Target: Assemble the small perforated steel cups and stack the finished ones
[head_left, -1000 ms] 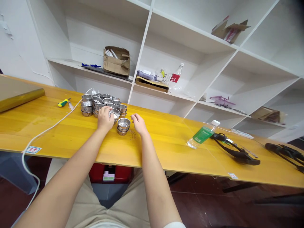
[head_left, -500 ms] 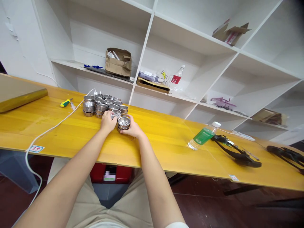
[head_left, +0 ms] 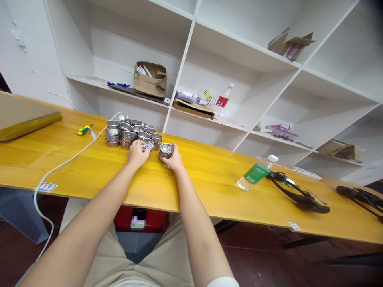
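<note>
Several round metal cups with perforated bottoms [head_left: 129, 135] stand stacked in a cluster on the yellow table [head_left: 203, 167]. At the cluster's front right edge, my left hand [head_left: 137, 154] grips a tilted perforated cup [head_left: 148, 144] by its side. My right hand [head_left: 175, 158] is closed round a small stack of cups [head_left: 166, 149], apart from the cluster and to its right. Some thin curved metal pieces [head_left: 168, 170] lie just below my right hand.
A white cable [head_left: 74, 154] crosses the table on the left, near a green-yellow screwdriver [head_left: 84, 129]. Further right are a bottle with a green label [head_left: 256, 172] and black straps [head_left: 299, 195]. White shelves [head_left: 221, 115] rise behind the table.
My right hand has moved right and slightly back with its stack of cups, away from the cluster. My left hand has stayed at nearly the same spot with its cup.
</note>
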A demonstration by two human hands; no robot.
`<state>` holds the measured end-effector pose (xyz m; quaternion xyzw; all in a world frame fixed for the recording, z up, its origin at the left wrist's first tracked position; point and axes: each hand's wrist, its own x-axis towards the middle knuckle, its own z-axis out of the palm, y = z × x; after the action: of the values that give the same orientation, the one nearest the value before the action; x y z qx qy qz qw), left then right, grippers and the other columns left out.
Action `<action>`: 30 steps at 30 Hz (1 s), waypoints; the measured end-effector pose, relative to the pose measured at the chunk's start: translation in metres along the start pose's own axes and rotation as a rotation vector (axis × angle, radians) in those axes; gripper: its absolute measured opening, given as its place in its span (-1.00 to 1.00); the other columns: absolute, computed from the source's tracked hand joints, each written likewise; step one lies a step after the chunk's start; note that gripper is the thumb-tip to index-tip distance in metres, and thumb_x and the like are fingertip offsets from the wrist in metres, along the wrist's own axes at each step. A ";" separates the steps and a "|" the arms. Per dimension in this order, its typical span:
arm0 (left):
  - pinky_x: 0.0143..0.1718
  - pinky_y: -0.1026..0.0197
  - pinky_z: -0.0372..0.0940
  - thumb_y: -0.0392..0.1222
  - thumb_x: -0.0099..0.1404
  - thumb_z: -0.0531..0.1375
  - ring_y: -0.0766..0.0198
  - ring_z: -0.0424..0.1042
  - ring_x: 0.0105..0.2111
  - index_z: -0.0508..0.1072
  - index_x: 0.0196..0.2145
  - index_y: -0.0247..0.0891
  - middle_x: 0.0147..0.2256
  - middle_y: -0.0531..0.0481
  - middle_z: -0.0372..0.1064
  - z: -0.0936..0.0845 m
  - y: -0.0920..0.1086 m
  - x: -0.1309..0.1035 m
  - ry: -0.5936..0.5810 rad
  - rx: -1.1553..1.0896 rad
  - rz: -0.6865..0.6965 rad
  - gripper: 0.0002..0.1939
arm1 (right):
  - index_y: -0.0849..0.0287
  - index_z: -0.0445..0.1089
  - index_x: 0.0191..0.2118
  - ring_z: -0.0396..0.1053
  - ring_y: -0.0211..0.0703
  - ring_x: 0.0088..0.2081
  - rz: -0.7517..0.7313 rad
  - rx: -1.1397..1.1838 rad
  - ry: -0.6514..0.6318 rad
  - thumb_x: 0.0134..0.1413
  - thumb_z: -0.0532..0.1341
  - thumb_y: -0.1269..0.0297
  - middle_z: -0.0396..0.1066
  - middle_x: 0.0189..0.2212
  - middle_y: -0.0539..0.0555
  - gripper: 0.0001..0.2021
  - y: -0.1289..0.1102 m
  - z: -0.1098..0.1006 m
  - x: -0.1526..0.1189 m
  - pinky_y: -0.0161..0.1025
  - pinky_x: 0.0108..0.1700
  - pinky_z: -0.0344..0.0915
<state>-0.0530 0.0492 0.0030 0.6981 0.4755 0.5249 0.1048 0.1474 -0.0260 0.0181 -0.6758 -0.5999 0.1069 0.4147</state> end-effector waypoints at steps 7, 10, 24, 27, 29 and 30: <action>0.23 -0.07 0.26 -0.19 0.16 0.26 -0.11 0.34 0.13 0.38 -0.06 -0.22 0.05 -0.20 0.32 -0.008 0.014 -0.006 -0.082 0.126 -0.049 -0.63 | 0.07 0.07 0.31 0.40 0.03 0.18 0.037 0.012 0.101 -0.17 0.46 0.11 0.40 0.17 0.21 -0.08 0.031 0.001 0.014 -0.08 0.21 0.31; 0.23 -0.06 0.26 -0.17 0.16 0.27 -0.10 0.34 0.14 0.37 -0.04 -0.21 0.08 -0.20 0.31 -0.010 0.017 -0.008 -0.108 0.156 -0.053 -0.61 | 0.08 0.06 0.31 0.39 0.04 0.17 0.066 -0.011 0.116 -0.15 0.44 0.09 0.40 0.16 0.22 -0.10 0.036 0.001 0.015 -0.07 0.20 0.32; 0.31 -0.21 0.14 -0.21 0.16 0.30 -0.22 0.15 0.30 0.20 0.24 -0.22 0.29 -0.29 0.14 -0.018 0.033 -0.016 0.048 0.195 0.183 -0.29 | 0.01 -0.20 0.45 0.42 0.04 0.18 0.110 0.037 0.071 -0.09 0.42 0.07 0.37 0.22 0.23 0.08 0.044 0.008 0.019 -0.03 0.24 0.29; 0.34 -0.10 0.13 -0.26 0.26 0.20 -0.08 0.21 0.27 0.27 0.17 -0.24 0.22 -0.26 0.24 -0.016 0.045 -0.022 -0.034 0.063 0.421 -0.49 | 0.05 -0.30 0.48 0.46 0.01 0.14 0.083 0.064 0.053 -0.04 0.40 0.06 0.41 0.18 0.25 0.11 0.051 0.012 0.021 -0.07 0.21 0.32; 0.26 -0.03 0.23 -0.27 0.31 0.12 0.01 0.34 0.16 0.35 0.06 -0.22 0.07 -0.20 0.37 -0.008 0.050 -0.028 -0.230 -0.022 0.544 -0.65 | 0.07 -0.30 0.48 0.47 0.00 0.14 0.060 0.102 0.058 -0.04 0.42 0.08 0.41 0.18 0.26 0.12 0.056 0.014 0.023 -0.08 0.20 0.33; 0.22 -0.02 0.27 -0.26 0.32 0.11 0.02 0.37 0.11 0.37 0.01 -0.20 0.02 -0.17 0.40 -0.003 0.051 -0.032 -0.337 -0.038 0.570 -0.71 | 0.08 -0.28 0.48 0.47 0.00 0.14 0.054 0.128 0.067 -0.06 0.43 0.08 0.40 0.18 0.27 0.12 0.059 0.015 0.024 -0.09 0.21 0.33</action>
<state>-0.0276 -0.0037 0.0168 0.8780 0.2271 0.4190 0.0442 0.1861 0.0062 -0.0236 -0.6671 -0.5591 0.1337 0.4738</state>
